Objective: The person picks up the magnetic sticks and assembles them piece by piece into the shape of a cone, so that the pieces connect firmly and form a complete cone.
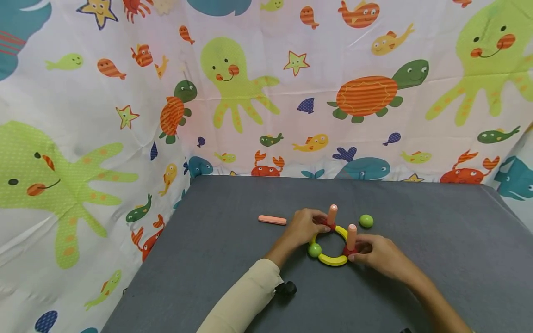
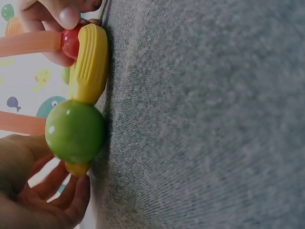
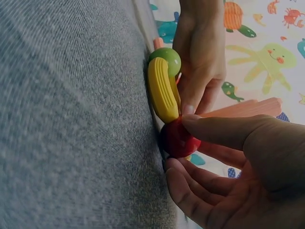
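Observation:
Yellow curved pieces [image 1: 333, 261] and balls form a ring lying on the grey surface. A green ball [image 1: 314, 250] sits at its near left. Peach-coloured ribbed sticks [image 1: 351, 237] stand upright on two red balls, one at the far side and one at the right. My right hand [image 1: 381, 254] pinches the right red ball [image 3: 180, 137] between thumb and fingers. At the ring's far side, my left hand [image 1: 303, 227] holds the other red ball [image 1: 330, 226], its fingers partly hiding that joint and the yellow piece beside it.
A loose peach stick [image 1: 272, 219] lies left of the left hand. Beyond the ring, to the right, rests a loose green ball [image 1: 366, 221]. The grey-covered table [image 1: 200, 259] meets a sea-animal curtain [image 1: 258, 92] at the back and left.

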`<state>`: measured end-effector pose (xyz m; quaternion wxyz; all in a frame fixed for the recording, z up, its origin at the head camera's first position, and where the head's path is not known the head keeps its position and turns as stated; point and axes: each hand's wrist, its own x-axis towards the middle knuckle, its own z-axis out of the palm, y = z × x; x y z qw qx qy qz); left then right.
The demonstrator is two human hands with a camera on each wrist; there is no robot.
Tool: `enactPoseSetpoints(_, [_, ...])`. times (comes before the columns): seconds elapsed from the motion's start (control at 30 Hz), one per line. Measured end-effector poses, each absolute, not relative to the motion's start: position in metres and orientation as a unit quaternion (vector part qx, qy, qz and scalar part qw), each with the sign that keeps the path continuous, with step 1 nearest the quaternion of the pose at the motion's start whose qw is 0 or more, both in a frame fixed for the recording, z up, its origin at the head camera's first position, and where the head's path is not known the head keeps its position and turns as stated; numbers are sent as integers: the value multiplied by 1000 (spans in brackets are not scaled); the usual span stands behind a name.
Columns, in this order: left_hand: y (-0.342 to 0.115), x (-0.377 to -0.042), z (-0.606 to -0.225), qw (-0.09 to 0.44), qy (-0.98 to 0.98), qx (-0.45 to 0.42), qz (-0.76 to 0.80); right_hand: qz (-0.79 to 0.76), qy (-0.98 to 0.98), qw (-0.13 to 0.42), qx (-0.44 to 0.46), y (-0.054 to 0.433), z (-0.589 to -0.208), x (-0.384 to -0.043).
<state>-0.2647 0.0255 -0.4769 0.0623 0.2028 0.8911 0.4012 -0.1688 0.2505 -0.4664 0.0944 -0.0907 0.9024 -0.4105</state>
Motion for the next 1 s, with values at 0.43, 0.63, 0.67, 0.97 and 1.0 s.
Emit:
enactPoseSetpoints(0.43, [29, -271, -480, 101, 878, 235, 404, -427, 892, 115, -94, 246, -464, -165])
enactPoseSetpoints(0.63, [26, -269, -479, 91, 875, 251, 405, -434, 887, 131, -83, 246, -463, -165])
enactPoseSetpoints(0.67, [25, -268, -480, 87, 874, 253, 405, -434, 887, 131, -84, 246, -464, -165])
enactPoseSetpoints(0.97, [2, -259, -483, 47, 861, 245, 443, -432, 888, 128, -89, 248, -466, -167])
enactPoseSetpoints(1.0, [-2, -259, -483, 40, 860, 245, 446, -432, 888, 130, -88, 249, -467, -167])
